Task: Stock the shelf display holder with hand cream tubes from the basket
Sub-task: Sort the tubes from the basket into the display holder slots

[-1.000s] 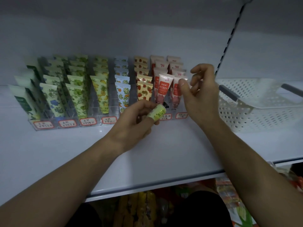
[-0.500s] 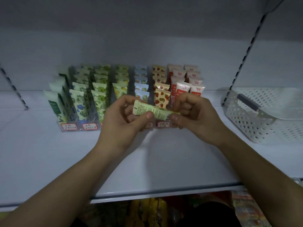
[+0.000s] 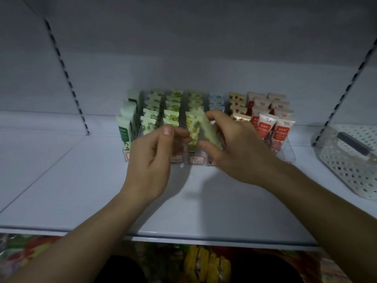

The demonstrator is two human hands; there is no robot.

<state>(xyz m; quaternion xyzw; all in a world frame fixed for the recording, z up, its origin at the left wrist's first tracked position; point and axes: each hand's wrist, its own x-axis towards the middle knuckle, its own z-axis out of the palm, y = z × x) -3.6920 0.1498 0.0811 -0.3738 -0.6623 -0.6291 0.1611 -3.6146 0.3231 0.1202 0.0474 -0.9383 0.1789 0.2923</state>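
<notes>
Tube (image 3: 208,130), blurred and tilted, sits pinched between my right hand's (image 3: 236,144) thumb and fingers (image 3: 214,115), just before the holder's (image 3: 285,152) yellow row. My left hand (image 3: 151,158) is beside it, fingers loosely curled, grasping nothing I can see. Basket (image 3: 350,166) stands well right.

White shelf (image 3: 81,190) w/ clear display holder (image 3: 290,155) at back, perforated basket (image 3: 346,172) far right.

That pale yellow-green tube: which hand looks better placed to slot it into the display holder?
The right hand, probably. Its fingers already pinch the pale yellow-green tube, tilted just above the display holder and its yellow row. The left hand holds nothing that shows.
</notes>
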